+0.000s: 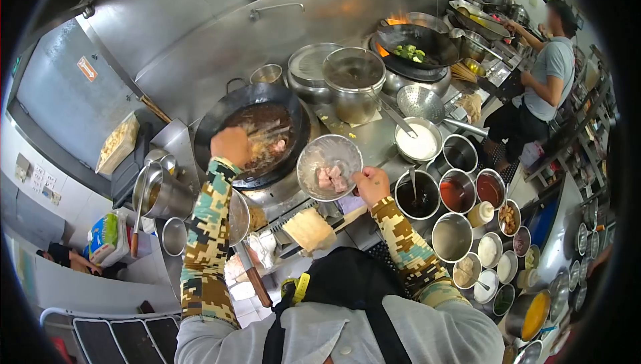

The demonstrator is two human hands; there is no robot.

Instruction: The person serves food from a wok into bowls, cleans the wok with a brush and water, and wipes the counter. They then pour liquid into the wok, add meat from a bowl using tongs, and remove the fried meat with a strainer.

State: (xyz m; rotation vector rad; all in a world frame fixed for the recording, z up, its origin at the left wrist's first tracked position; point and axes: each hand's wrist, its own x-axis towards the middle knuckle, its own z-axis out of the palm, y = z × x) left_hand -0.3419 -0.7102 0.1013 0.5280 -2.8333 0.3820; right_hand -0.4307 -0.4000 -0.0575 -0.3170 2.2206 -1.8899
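Note:
My right hand (372, 185) grips the rim of a shiny metal bowl (310, 157). Several pale pink pieces of raw meat (330, 178) lie in the bottom of that bowl. My left hand (230, 146) is closed over the left part of a black wok (212, 114); whatever its fingers hold is hidden. Dark bubbling oil (260, 116) fills the wok, and a few light pieces (278, 145) show in it near my left hand. The bowl is just right of the wok, at its front edge.
Right of the wok stand a lidded pot (354, 90) and a skimmer (420, 103). Sauce and ingredient containers (451, 237) crowd my right side. A flaming second wok (437, 40) holds green vegetables. A wooden-handled utensil (256, 284) lies near my left arm. Another person (551, 64) works at far right.

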